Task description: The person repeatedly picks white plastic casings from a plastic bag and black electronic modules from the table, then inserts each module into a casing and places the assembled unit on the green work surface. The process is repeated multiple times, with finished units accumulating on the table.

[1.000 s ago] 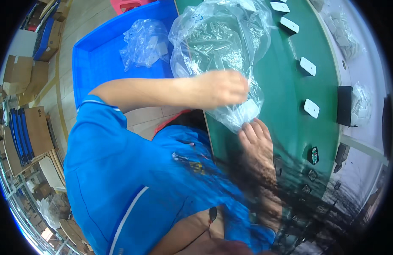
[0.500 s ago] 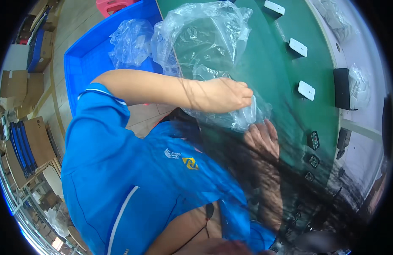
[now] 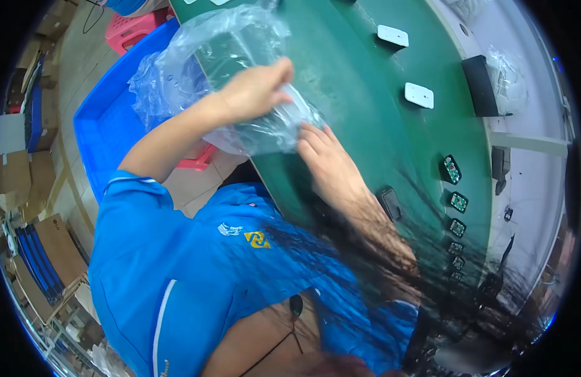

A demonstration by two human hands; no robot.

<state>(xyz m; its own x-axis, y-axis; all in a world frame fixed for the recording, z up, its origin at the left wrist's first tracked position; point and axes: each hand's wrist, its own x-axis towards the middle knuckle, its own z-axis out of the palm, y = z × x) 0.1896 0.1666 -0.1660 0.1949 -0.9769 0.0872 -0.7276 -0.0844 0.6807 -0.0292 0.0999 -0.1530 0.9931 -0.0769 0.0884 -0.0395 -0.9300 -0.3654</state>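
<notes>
Over the near edge of the green table, a large clear plastic bag lies crumpled, partly spilling toward the blue bin. A whitish flat piece shows through its near end, though blur hides its exact kind. My left hand has its fingers curled at the bag beside this piece. My right hand grips the bag's near edge with its fingertips, its thumb hidden. Beside my right forearm lies a dark rectangular case. Strands of hair cross in front of that forearm.
White rectangular casings stand along the table. Several black housings with green circuit boards line its far right side. A blue bin and a pink stool are at left. A black box borders the right edge.
Both hands and the bag have shifted left and up in the picture, as the whole view has also moved. My left hand has opened somewhat from a tight fist. The dark case now shows.
</notes>
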